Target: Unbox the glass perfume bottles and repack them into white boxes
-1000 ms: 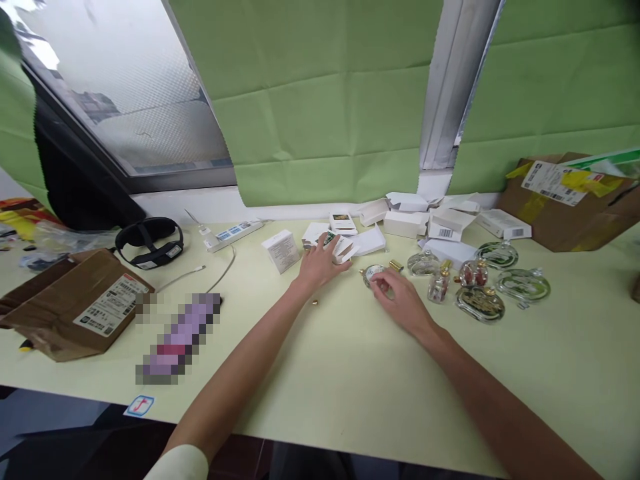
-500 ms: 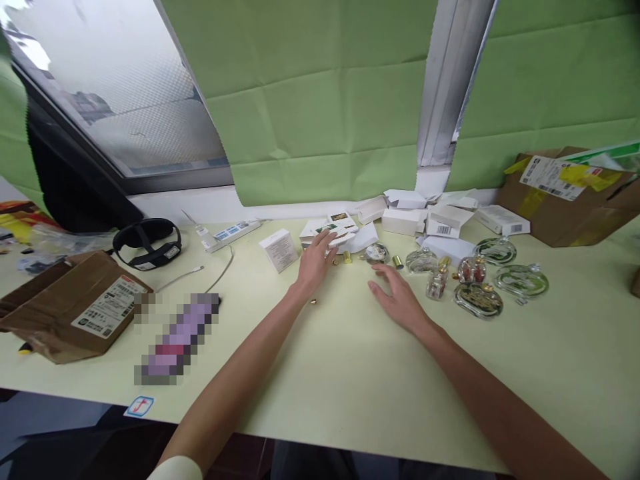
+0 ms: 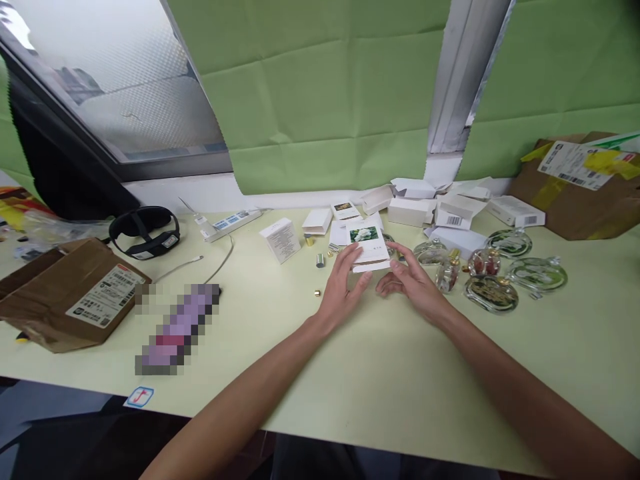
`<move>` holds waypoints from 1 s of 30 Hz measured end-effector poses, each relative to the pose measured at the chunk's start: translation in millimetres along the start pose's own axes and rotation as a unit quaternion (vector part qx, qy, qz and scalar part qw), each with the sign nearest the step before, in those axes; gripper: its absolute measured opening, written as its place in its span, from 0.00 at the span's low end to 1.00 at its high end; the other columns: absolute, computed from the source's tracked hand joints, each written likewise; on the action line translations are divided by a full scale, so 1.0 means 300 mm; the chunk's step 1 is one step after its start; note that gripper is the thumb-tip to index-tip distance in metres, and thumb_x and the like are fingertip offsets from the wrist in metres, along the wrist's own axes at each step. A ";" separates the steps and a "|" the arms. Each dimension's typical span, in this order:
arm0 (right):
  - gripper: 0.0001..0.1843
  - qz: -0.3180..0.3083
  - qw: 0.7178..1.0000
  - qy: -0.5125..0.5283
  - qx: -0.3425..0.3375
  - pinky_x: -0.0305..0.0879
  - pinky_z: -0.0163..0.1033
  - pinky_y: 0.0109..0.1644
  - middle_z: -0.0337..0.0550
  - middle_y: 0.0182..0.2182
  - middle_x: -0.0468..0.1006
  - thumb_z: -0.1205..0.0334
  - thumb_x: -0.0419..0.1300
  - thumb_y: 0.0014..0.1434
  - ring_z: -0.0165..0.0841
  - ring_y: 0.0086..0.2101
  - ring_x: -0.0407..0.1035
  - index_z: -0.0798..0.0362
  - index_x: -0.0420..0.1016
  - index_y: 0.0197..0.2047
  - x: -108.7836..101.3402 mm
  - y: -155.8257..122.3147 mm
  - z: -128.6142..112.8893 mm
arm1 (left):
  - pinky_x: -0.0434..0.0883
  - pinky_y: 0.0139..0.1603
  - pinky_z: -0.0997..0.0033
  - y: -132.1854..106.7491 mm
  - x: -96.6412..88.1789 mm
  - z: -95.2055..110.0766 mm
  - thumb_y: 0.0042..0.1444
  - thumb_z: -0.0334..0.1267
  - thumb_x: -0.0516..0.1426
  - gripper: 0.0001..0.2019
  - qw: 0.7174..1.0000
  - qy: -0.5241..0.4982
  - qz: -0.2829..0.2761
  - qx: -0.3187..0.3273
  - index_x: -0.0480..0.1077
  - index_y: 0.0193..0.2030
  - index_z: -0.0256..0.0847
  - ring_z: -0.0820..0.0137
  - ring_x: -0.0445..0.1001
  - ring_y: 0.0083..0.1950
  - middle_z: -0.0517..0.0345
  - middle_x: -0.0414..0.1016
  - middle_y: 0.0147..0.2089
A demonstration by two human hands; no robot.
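By its edges, the white flower-printed carton (image 3: pixel 369 249) was held over the counter (image 3: pixel 360 387) between the loosely curved left hand (image 3: pixel 341 290) and right hand (image 3: pixel 413 283), and light, even pressure was needed so that its thin walls would not be bent.

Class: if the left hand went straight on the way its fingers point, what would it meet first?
Most likely the white box with the white-flower picture. The left hand seems to be right at its left edge, though depth makes contact hard to judge.
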State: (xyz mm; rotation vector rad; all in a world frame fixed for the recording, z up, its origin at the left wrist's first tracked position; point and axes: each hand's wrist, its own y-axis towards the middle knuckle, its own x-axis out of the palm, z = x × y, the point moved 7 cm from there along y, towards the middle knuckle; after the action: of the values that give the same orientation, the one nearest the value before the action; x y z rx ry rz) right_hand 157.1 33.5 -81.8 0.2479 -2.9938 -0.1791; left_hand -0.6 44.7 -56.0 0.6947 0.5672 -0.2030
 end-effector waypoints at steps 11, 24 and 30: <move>0.27 -0.061 0.998 -0.011 -0.006 0.74 0.46 0.42 0.44 0.45 0.75 0.49 0.59 0.64 0.34 0.36 0.76 0.39 0.61 0.65 -0.002 -0.024 0.035 | 0.64 0.66 0.52 -0.010 0.006 -0.005 0.67 0.49 0.51 0.29 0.999 -0.036 -0.034 -0.011 0.46 0.72 0.55 0.58 0.53 0.73 0.52 0.51 0.74; 0.24 -0.044 0.999 -0.021 -0.024 0.72 0.42 0.37 0.42 0.43 0.71 0.50 0.63 0.61 0.32 0.32 0.71 0.38 0.63 0.58 -0.016 -0.025 0.033 | 0.74 0.52 0.60 -0.022 0.027 -0.059 0.62 0.54 0.57 0.35 0.987 -0.120 -0.035 -0.105 0.47 0.72 0.56 0.58 0.65 0.63 0.48 0.58 0.68; 0.21 -0.041 0.999 -0.019 -0.020 0.71 0.42 0.37 0.40 0.39 0.71 0.49 0.63 0.61 0.30 0.31 0.70 0.38 0.64 0.56 -0.016 -0.026 0.031 | 0.73 0.47 0.61 -0.025 0.046 -0.059 0.62 0.55 0.57 0.37 0.980 -0.149 -0.066 -0.115 0.44 0.73 0.56 0.63 0.72 0.51 0.51 0.68 0.61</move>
State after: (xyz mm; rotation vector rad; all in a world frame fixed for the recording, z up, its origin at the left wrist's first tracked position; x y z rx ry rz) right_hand 161.8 27.6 -92.6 0.3680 -3.0159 -0.2540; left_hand 0.6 50.8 -78.8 0.3918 0.3421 -0.3530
